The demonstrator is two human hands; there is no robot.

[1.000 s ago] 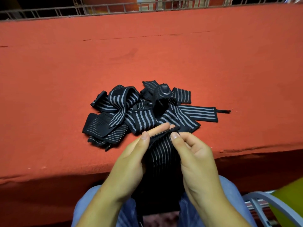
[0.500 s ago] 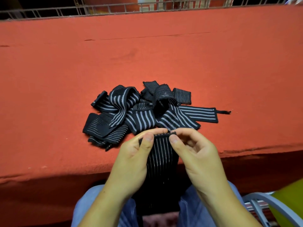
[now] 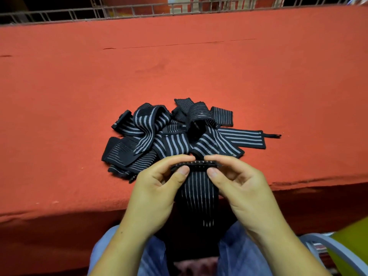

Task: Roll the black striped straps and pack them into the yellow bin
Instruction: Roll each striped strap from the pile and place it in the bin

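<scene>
Out on the left, the red-covered desk (image 3: pixel 79 80) ran wide beneath a wire rail (image 3: pixel 139 10) at its far edge. Then the heap of black striped straps (image 3: pixel 169 140) sat loose and tangled close to the desk's near edge, none of them rolled. Just in front of it came the left hand (image 3: pixel 157 192), thumb on the near face of one strap (image 3: pixel 199 194) and fingers curled behind it, a tight grip on the top edge. That edge looked folded over into a narrow band. The strap hung down between both hands, past the desk's lip and into a lap in blue trousers (image 3: pixel 235 253). The right hand (image 3: pixel 245 192) mirrored its partner, thumb pressed on the near face and forefinger arched over the top, its grip closed on the same edge. Far right and low down, only a corner of the yellow bin (image 3: pixel 352 242) showed beside a grey curved bar (image 3: pixel 334 250), well apart from the straps, its inside out of view.
</scene>
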